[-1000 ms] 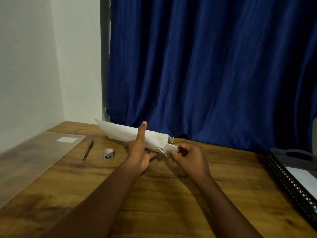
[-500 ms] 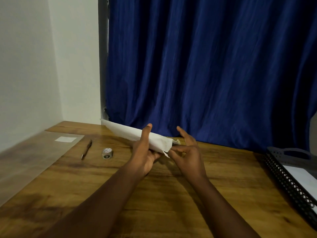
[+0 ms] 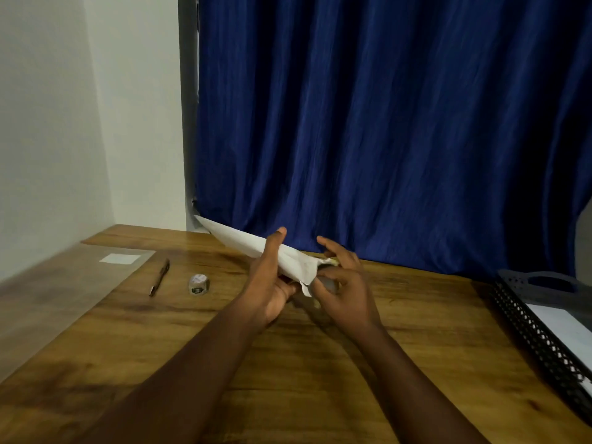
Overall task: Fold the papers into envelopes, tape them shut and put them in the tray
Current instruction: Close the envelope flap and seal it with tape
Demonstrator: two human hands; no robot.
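Head view shows both hands above the middle of a wooden table, working on a folded white paper held in the air. The paper is a long, narrow shape that slants from its pointed far end near the table's back edge, by the curtain, down to its nearer end between the hands. The left hand grips the paper around its middle, thumb up across the near face and fingers curled beneath. The right hand pinches the ragged nearer end between thumb and a finger, its other fingers raised and spread; a blurred pale piece sits at that pinch, and I cannot tell if it is tape or part of the paper.

On the table toward its left edge lie a pen and, just to its right, a small tape roll, the two apart. Farther left, near the back left corner, a clear sheet covers the table with a small white slip on it. At the right edge stands a black mesh tray with white paper lying inside it.
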